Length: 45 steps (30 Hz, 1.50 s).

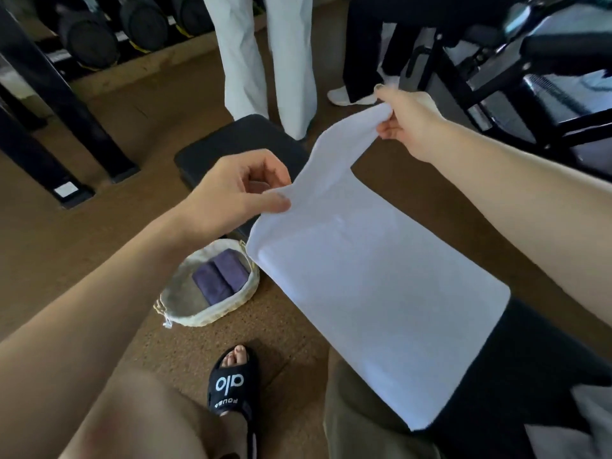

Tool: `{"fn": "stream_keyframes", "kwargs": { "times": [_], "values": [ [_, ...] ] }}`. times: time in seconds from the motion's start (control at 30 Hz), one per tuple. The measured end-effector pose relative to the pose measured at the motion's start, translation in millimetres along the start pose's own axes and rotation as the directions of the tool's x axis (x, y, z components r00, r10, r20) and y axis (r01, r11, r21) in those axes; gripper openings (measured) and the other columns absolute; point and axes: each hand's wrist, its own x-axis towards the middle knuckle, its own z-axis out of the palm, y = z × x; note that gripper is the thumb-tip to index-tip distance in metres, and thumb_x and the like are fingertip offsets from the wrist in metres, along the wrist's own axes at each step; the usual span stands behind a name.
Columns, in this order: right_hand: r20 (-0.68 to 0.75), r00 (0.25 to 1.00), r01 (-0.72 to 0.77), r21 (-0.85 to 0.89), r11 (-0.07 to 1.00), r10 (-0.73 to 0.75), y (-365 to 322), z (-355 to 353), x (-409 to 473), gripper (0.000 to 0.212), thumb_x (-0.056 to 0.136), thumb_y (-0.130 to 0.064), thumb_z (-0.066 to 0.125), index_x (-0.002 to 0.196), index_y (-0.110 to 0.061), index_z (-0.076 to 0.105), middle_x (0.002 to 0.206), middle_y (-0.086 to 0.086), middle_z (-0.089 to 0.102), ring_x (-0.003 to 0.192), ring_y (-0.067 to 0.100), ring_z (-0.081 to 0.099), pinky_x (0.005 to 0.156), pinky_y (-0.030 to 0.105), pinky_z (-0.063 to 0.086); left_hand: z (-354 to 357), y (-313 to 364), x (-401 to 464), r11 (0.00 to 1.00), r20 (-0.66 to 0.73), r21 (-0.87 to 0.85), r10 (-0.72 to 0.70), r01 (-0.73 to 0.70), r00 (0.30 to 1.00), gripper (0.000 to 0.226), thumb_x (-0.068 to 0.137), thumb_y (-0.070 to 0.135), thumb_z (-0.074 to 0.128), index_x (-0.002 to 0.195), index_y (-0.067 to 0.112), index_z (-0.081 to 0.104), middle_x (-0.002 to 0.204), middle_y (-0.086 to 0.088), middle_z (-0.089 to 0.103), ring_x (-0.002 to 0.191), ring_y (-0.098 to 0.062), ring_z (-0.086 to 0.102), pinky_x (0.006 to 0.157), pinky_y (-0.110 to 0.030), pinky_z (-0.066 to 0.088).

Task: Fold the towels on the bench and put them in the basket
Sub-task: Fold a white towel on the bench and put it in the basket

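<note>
A white towel [374, 286] hangs spread in front of me, above the black bench [238, 140] and my lap. My left hand [238, 190] pinches its near top corner between thumb and fingers. My right hand [407, 117] grips the far top corner, held higher and further away. The towel's lower edge drapes over my right leg. On the floor to the left sits a pale woven basket [231, 308] with two folded purple towels [220, 276] inside.
Two people stand just beyond the bench, one in white trousers [265, 54], one in dark trousers. A dumbbell rack [99, 31] lines the far left, with black frame legs on the brown floor. Gym machinery [530, 77] fills the upper right. My sandalled foot [231, 382] is near the basket.
</note>
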Motion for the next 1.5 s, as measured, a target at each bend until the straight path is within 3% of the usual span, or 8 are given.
{"fn": "stream_keyframes", "kwargs": {
  "times": [0.17, 0.5, 0.7, 0.83, 0.93, 1.1, 1.27, 1.5],
  "values": [
    [-0.018, 0.996, -0.084, -0.229, 0.970, 0.082, 29, -83, -37, 0.019, 0.085, 0.004, 0.069, 0.102, -0.003, 0.074, 0.107, 0.011, 0.069, 0.098, 0.021, 0.070, 0.072, 0.027, 0.060, 68, 32, -39, 0.990, 0.279, 0.101, 0.062, -0.094, 0.958, 0.015, 0.088, 0.008, 0.074, 0.092, 0.019, 0.065, 0.089, 0.006, 0.063, 0.071, -0.018, 0.062, 0.072, -0.029, 0.057],
    [0.056, 0.998, 0.007, -0.586, 0.810, 0.032, 116, -169, -130, 0.024, 0.085, 0.001, 0.064, 0.100, -0.016, 0.072, 0.111, 0.004, 0.067, 0.110, 0.023, 0.060, 0.094, 0.036, 0.050, 195, 2, -95, 0.807, 0.594, 0.409, 0.119, -0.426, 0.795, 0.018, 0.087, 0.015, 0.060, 0.096, 0.029, 0.054, 0.091, 0.013, 0.054, 0.083, -0.008, 0.051, 0.070, -0.025, 0.045],
    [0.107, 0.994, 0.064, -0.748, 0.661, 0.025, 170, -177, -150, 0.025, 0.086, -0.006, 0.060, 0.110, -0.016, 0.061, 0.114, 0.002, 0.061, 0.099, 0.020, 0.056, 0.067, 0.026, 0.045, 218, -30, -112, 0.755, 0.631, 0.503, 0.011, -0.420, 0.775, 0.012, 0.098, 0.037, 0.053, 0.110, 0.034, 0.052, 0.102, 0.017, 0.054, 0.086, -0.007, 0.057, 0.077, -0.028, 0.048],
    [0.056, 0.998, 0.030, -0.797, 0.604, 0.023, 169, -176, -144, 0.047, 0.088, -0.008, 0.059, 0.134, -0.012, 0.052, 0.126, 0.005, 0.056, 0.111, 0.025, 0.056, 0.088, 0.037, 0.051, 190, -41, -101, 0.801, 0.479, 0.538, -0.036, -0.261, 0.877, 0.015, 0.098, 0.050, 0.052, 0.110, 0.041, 0.053, 0.095, 0.020, 0.058, 0.081, 0.001, 0.058, 0.079, -0.030, 0.052],
    [0.066, 0.998, 0.052, -0.829, 0.556, 0.005, 158, -165, -133, 0.060, 0.089, -0.010, 0.060, 0.147, -0.013, 0.042, 0.138, 0.012, 0.051, 0.117, 0.029, 0.055, 0.091, 0.040, 0.051, 151, -57, -77, 0.854, 0.115, 0.521, -0.076, 0.005, 0.990, 0.014, 0.097, 0.040, 0.061, 0.108, 0.035, 0.054, 0.093, 0.013, 0.060, 0.078, -0.004, 0.059, 0.075, -0.035, 0.054],
    [0.177, 0.984, 0.135, -0.712, 0.689, -0.011, 137, -119, -106, 0.059, 0.094, -0.026, 0.061, 0.150, -0.023, 0.043, 0.142, 0.005, 0.052, 0.107, 0.021, 0.057, 0.089, 0.036, 0.051, 91, -82, -34, 0.759, -0.295, 0.236, -0.539, 0.607, 0.789, 0.045, 0.092, 0.037, 0.065, 0.126, 0.013, 0.045, 0.120, -0.007, 0.052, 0.091, -0.019, 0.055, 0.060, -0.027, 0.041],
    [0.159, 0.987, 0.121, -0.677, 0.726, -0.016, 119, -68, -69, 0.042, 0.096, -0.040, 0.056, 0.134, -0.020, 0.053, 0.127, 0.002, 0.060, 0.101, 0.023, 0.060, 0.085, 0.037, 0.052, 75, -100, -26, 0.631, -0.028, -0.184, -0.770, 0.754, 0.637, 0.031, 0.099, 0.027, 0.059, 0.125, 0.011, 0.062, 0.122, -0.010, 0.068, 0.112, -0.028, 0.066, 0.094, -0.040, 0.056],
    [0.103, 0.993, 0.032, -0.735, 0.677, 0.064, 107, -28, -35, 0.017, 0.096, -0.025, 0.057, 0.104, -0.011, 0.064, 0.088, 0.003, 0.057, 0.085, 0.024, 0.057, 0.075, 0.034, 0.046, 69, -106, -25, 0.689, 0.121, -0.091, -0.709, 0.719, 0.695, 0.021, 0.098, 0.018, 0.059, 0.116, 0.012, 0.068, 0.111, -0.003, 0.077, 0.105, -0.021, 0.072, 0.099, -0.039, 0.056]
  ]
}}
